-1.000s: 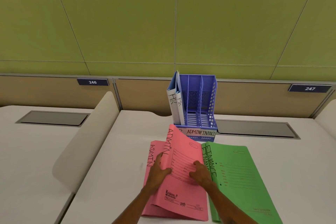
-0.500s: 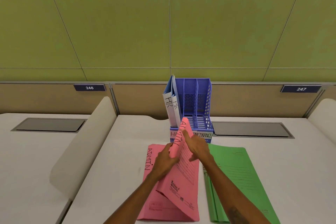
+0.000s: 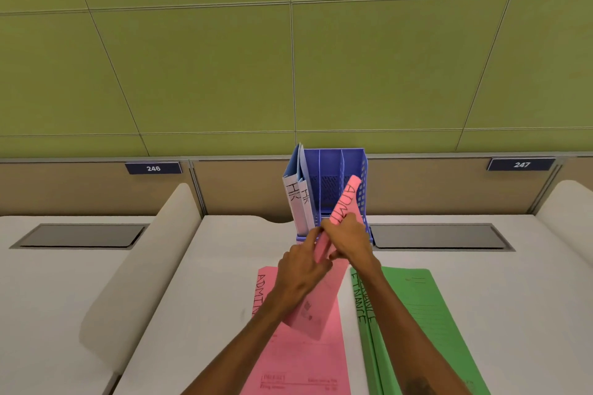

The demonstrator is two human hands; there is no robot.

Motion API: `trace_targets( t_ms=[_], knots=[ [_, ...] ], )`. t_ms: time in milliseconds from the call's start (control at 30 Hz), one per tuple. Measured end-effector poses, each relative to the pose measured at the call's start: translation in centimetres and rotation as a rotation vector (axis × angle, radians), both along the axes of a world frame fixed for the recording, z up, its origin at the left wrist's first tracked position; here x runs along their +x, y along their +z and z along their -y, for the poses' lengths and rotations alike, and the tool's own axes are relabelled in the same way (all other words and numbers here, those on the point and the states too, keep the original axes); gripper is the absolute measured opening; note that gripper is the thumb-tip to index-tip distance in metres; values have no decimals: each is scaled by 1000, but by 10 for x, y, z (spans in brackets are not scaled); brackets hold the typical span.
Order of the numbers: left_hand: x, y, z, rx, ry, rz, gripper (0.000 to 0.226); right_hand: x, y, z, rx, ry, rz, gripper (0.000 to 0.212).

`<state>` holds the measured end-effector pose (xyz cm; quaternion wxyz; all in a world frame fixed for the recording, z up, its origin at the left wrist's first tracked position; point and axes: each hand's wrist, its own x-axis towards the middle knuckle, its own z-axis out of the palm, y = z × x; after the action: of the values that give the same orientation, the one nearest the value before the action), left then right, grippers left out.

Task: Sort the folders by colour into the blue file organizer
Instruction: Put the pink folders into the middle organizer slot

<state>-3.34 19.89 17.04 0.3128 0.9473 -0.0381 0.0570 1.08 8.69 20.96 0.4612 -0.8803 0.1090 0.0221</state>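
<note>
From my screen, both hands meet on one pink folder (image 3: pixel 345 202): the left hand (image 3: pixel 301 269) holds it from the left with fingers curled against its face, and the right hand (image 3: pixel 348 239) grips its lettered edge from the right, thumb and fingers closed round it. The folder is off the tabletop (image 3: pixel 224 266) and tilted, its top corner (the end marked ADMIN) leaning right across the front of the blue file organizer (image 3: pixel 330 167). I cannot tell whether that corner is inside a slot. Below the hands, a second pink folder (image 3: pixel 305 359) lies flat, also lettered ADMIN along its left edge. Just to its right lie the green folders (image 3: pixel 426 324), stacked flat and marked FINANCE. The organizer stands upright at the far edge of the tabletop, with two pale blue folders (image 3: pixel 300 202) marked HR standing in its leftmost slot. A grey hatch (image 3: pixel 439 236) is set into the tabletop right of the organizer, and plates numbered 246 (image 3: pixel 153 168) and 247 (image 3: pixel 521 164) sit on the partition behind.
</note>
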Motion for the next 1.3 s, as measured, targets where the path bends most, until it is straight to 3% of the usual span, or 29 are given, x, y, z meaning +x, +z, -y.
trace_targets(
  t_ms=[267,467,600,900,1300],
  knots=[
    [-4,15,26,-49,68,311,68,5,41,11,-28,-78,203,41],
    [5,19,34,-93,36,373,78,4,52,15,34,-120,353,36],
    [9,30,39,-139,-3,327,78,7,59,18,73,-130,428,43],
    [40,21,33,-119,-90,240,83,31,54,18,53,-155,556,40],
    [85,-32,6,-241,-61,-20,54,86,18,11,-10,-96,638,46]
  ],
)
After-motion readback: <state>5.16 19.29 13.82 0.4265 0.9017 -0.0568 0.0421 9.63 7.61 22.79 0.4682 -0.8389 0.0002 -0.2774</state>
